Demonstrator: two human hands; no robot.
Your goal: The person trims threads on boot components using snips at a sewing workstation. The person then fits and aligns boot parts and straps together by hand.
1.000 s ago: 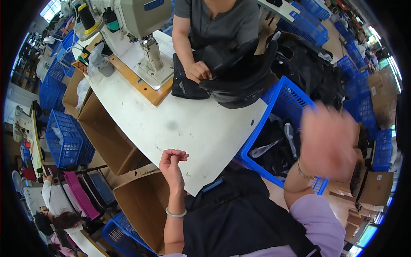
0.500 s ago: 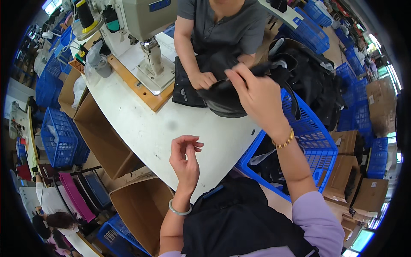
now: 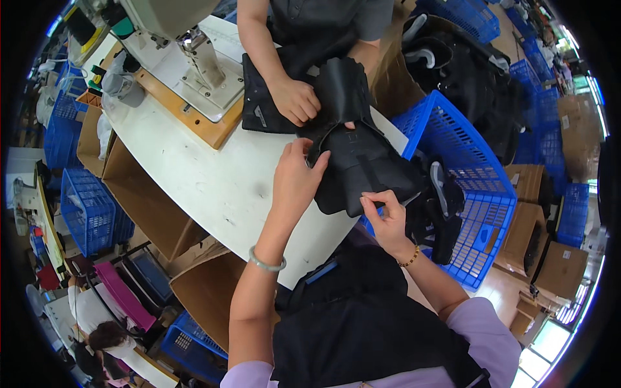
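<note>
A black leather piece (image 3: 362, 161), which looks like a boot upper, spreads over the near right part of the white table (image 3: 213, 187). My right hand (image 3: 390, 223) pinches its near edge between thumb and fingers. At the piece's left edge is my left hand (image 3: 294, 184), its thumb and fingers apart; whether the fingertips touch the leather is hard to see. Across the table a co-worker's hand (image 3: 295, 101) rests beside the raised far part of the same piece. Their other hand is mostly hidden behind it. Folded black material (image 3: 265, 107) lies under the co-worker's forearm.
A sewing machine (image 3: 204, 71) on a wooden board (image 3: 194, 126) stands at the far left. To the right is a blue crate (image 3: 475, 194) with black pieces inside. Cardboard boxes (image 3: 145, 200) line the table's left edge. A large heap of black pieces (image 3: 459, 84) stands far right.
My right hand has come down toward me with the leather piece, which now spreads open. My left hand has moved forward to its left edge. The view has shifted slightly.
</note>
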